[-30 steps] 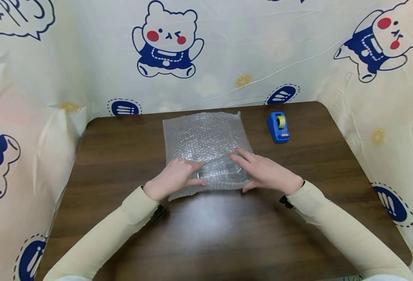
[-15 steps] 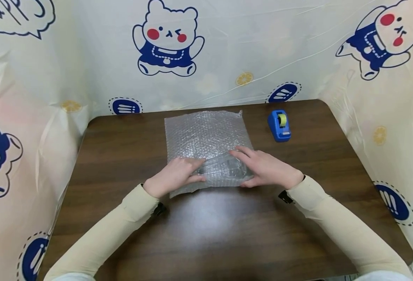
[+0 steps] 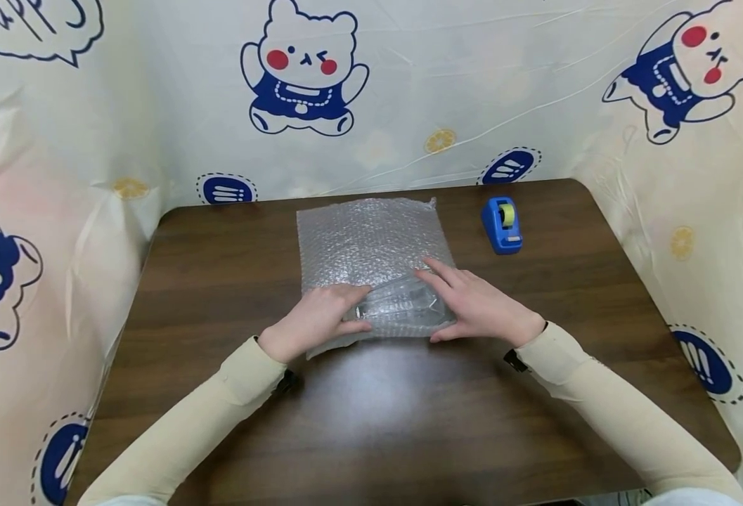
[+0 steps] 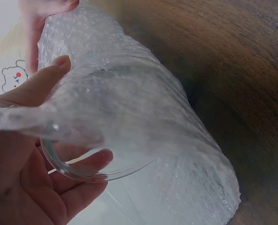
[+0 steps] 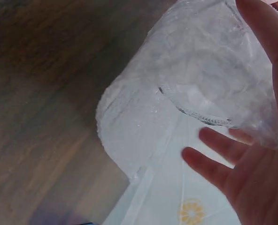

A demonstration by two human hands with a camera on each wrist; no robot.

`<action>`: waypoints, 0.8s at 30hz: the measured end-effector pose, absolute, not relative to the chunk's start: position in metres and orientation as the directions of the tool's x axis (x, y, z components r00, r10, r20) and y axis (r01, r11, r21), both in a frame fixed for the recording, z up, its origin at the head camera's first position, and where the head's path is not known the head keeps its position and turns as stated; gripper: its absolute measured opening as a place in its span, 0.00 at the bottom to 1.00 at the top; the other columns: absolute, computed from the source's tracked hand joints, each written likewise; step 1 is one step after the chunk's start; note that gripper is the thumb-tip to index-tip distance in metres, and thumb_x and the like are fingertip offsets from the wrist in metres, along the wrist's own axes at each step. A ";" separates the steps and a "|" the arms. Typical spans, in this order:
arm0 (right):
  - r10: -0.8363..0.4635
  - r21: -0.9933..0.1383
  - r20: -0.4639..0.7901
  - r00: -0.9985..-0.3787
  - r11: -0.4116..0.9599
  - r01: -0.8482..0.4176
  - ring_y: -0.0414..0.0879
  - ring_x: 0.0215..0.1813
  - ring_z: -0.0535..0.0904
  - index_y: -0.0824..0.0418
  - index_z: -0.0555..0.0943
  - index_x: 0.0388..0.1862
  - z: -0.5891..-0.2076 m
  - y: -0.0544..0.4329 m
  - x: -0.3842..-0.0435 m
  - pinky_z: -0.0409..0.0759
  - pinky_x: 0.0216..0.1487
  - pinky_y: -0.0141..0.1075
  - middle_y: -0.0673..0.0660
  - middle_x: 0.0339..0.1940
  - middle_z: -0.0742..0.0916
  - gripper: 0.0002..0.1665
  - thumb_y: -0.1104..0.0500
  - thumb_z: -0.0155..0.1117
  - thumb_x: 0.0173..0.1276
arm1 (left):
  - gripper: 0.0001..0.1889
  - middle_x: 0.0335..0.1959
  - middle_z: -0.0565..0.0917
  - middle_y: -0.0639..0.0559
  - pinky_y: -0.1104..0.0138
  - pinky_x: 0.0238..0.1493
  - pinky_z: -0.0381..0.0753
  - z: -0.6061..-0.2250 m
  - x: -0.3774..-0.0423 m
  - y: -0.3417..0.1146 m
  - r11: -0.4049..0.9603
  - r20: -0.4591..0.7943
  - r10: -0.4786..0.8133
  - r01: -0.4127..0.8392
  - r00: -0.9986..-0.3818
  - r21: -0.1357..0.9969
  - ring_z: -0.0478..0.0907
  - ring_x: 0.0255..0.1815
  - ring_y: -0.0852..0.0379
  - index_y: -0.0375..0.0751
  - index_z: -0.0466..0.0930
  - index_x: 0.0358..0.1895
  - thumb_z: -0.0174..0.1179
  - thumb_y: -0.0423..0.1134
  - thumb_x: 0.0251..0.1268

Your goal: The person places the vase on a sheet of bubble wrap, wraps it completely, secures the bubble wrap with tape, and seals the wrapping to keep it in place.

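Note:
A sheet of bubble wrap (image 3: 371,235) lies on the table, its near edge folded over a clear glass (image 3: 403,303) that rests on its side. My left hand (image 3: 316,316) grips the glass's left end, thumb on the wrap and fingers at the round rim (image 4: 118,176), seen in the left wrist view. At the other end my right hand (image 3: 480,307) holds the wrapped glass between thumb and spread fingers. Through the film in the right wrist view shows a ridged glass edge (image 5: 202,117). Much of the glass is blurred by the wrap.
A blue tape dispenser (image 3: 502,226) with yellow tape stands at the back right of the brown wooden table (image 3: 219,260). Behind and beside the table hangs a pale curtain (image 3: 409,84) printed with bears.
Both hands stay at the two ends of the wrapped glass, with only slight finger shifts. The whole scene has shifted slightly in the head view.

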State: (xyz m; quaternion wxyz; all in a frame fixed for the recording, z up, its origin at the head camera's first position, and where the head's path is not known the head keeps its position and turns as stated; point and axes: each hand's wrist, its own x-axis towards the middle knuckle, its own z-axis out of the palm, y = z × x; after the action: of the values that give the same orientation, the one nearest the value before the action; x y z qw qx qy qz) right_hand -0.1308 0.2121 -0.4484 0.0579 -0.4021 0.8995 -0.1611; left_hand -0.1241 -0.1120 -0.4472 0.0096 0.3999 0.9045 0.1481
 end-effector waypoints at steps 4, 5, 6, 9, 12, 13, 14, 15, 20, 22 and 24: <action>-0.781 -0.309 0.091 -0.618 0.568 -0.763 0.62 0.78 0.67 0.60 0.61 0.81 -0.455 0.212 -0.133 0.70 0.72 0.61 0.67 0.82 0.64 0.63 0.35 0.81 0.56 | 0.35 0.61 0.86 0.41 0.52 0.55 0.85 -0.447 -0.124 -0.112 0.632 0.090 0.731 0.721 -0.677 0.284 0.85 0.58 0.45 0.34 0.78 0.68 0.68 0.57 0.68; -0.786 -0.314 0.100 -0.610 0.557 -0.769 0.62 0.78 0.67 0.59 0.62 0.80 -0.456 0.213 -0.133 0.70 0.72 0.60 0.67 0.81 0.65 0.61 0.36 0.81 0.57 | 0.34 0.57 0.87 0.42 0.53 0.53 0.86 -0.447 -0.125 -0.111 0.627 0.090 0.735 0.724 -0.672 0.286 0.86 0.55 0.46 0.34 0.79 0.67 0.68 0.57 0.68; -0.789 -0.320 0.108 -0.604 0.548 -0.773 0.61 0.77 0.67 0.58 0.63 0.80 -0.457 0.212 -0.134 0.71 0.72 0.59 0.66 0.80 0.67 0.59 0.36 0.80 0.58 | 0.33 0.53 0.89 0.43 0.54 0.49 0.87 -0.447 -0.126 -0.111 0.623 0.090 0.739 0.728 -0.667 0.286 0.87 0.50 0.48 0.35 0.80 0.65 0.67 0.57 0.68; -0.790 -0.348 0.110 -0.603 0.538 -0.768 0.59 0.76 0.68 0.56 0.64 0.79 -0.458 0.211 -0.135 0.73 0.71 0.55 0.65 0.78 0.68 0.55 0.38 0.79 0.61 | 0.31 0.43 0.90 0.47 0.56 0.40 0.87 -0.446 -0.128 -0.111 0.611 0.101 0.748 0.740 -0.656 0.282 0.88 0.38 0.53 0.35 0.82 0.61 0.67 0.58 0.66; -0.787 -0.333 0.093 -0.609 0.552 -0.764 0.59 0.75 0.70 0.56 0.64 0.79 -0.456 0.209 -0.135 0.76 0.70 0.53 0.65 0.78 0.68 0.52 0.39 0.76 0.63 | 0.32 0.42 0.91 0.48 0.57 0.37 0.86 -0.446 -0.130 -0.111 0.602 0.099 0.755 0.746 -0.648 0.285 0.87 0.34 0.55 0.35 0.83 0.61 0.67 0.59 0.66; -0.788 -0.321 0.087 -0.610 0.558 -0.766 0.60 0.74 0.70 0.57 0.64 0.78 -0.455 0.208 -0.134 0.77 0.68 0.53 0.66 0.77 0.69 0.52 0.39 0.76 0.62 | 0.33 0.46 0.91 0.47 0.57 0.39 0.87 -0.447 -0.130 -0.111 0.599 0.097 0.757 0.746 -0.646 0.292 0.89 0.37 0.54 0.35 0.83 0.63 0.67 0.59 0.66; -0.789 -0.304 0.082 -0.609 0.562 -0.769 0.60 0.72 0.72 0.57 0.64 0.78 -0.454 0.208 -0.133 0.79 0.66 0.53 0.67 0.76 0.70 0.53 0.38 0.75 0.62 | 0.33 0.49 0.91 0.46 0.57 0.41 0.87 -0.446 -0.130 -0.111 0.597 0.091 0.759 0.745 -0.645 0.297 0.89 0.40 0.53 0.35 0.83 0.64 0.67 0.59 0.66; -0.791 -0.287 0.082 -0.607 0.564 -0.774 0.60 0.70 0.73 0.57 0.65 0.78 -0.453 0.208 -0.132 0.80 0.65 0.53 0.67 0.75 0.71 0.53 0.36 0.75 0.61 | 0.34 0.51 0.90 0.46 0.57 0.44 0.87 -0.446 -0.130 -0.111 0.595 0.083 0.761 0.742 -0.644 0.309 0.89 0.42 0.53 0.35 0.82 0.65 0.67 0.59 0.67; -0.802 -0.264 0.104 -0.588 0.547 -0.794 0.59 0.63 0.77 0.58 0.68 0.77 -0.450 0.205 -0.129 0.81 0.62 0.54 0.68 0.69 0.75 0.53 0.33 0.75 0.61 | 0.36 0.59 0.87 0.44 0.54 0.57 0.84 -0.445 -0.132 -0.114 0.599 0.036 0.756 0.712 -0.654 0.366 0.87 0.56 0.49 0.35 0.79 0.69 0.67 0.58 0.68; -0.803 -0.279 0.121 -0.584 0.537 -0.796 0.58 0.63 0.77 0.58 0.68 0.76 -0.451 0.204 -0.130 0.80 0.63 0.54 0.67 0.69 0.75 0.50 0.35 0.74 0.63 | 0.36 0.62 0.85 0.43 0.53 0.60 0.83 -0.446 -0.132 -0.115 0.604 0.015 0.753 0.701 -0.658 0.379 0.85 0.59 0.48 0.35 0.77 0.70 0.67 0.58 0.68; -0.801 -0.295 0.133 -0.584 0.531 -0.795 0.57 0.63 0.77 0.57 0.68 0.75 -0.452 0.204 -0.131 0.79 0.63 0.54 0.66 0.69 0.75 0.48 0.37 0.73 0.65 | 0.37 0.63 0.84 0.43 0.53 0.62 0.82 -0.446 -0.133 -0.115 0.608 -0.001 0.755 0.699 -0.656 0.376 0.84 0.61 0.47 0.34 0.76 0.71 0.66 0.59 0.69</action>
State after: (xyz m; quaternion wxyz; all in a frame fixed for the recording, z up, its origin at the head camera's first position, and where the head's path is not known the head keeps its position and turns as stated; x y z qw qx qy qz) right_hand -0.1309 0.2043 -0.4517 0.0095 -0.4559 0.8748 -0.1635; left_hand -0.1329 -0.1155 -0.4462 0.0798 0.4070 0.8931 0.1740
